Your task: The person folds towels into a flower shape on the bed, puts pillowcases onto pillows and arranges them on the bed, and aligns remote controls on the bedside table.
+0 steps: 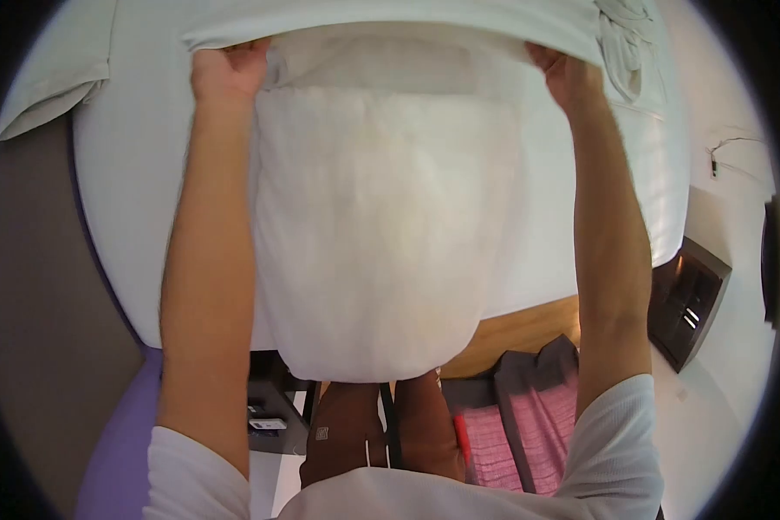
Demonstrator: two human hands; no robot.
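Note:
Both arms reach forward over the bed. My left hand [231, 71] is closed on the edge of a pale fabric cover [399, 16], its fingers partly under the cloth. On the other side, my right hand [568, 76] grips the same edge, fingers partly hidden by the fabric. Between the hands the cover's edge is lifted and opened wide. A white pillow [386, 225] lies between my forearms, its far end under the raised edge and its near end hanging over the bed's front edge, close to my legs.
White bedding [121, 217] spreads on both sides. More pale cloth [56, 95] lies at the far left, and crumpled cloth [620, 56] at the far right. A dark cabinet [689, 303] stands right of the bed. Pink and grey fabric [529, 425] is below.

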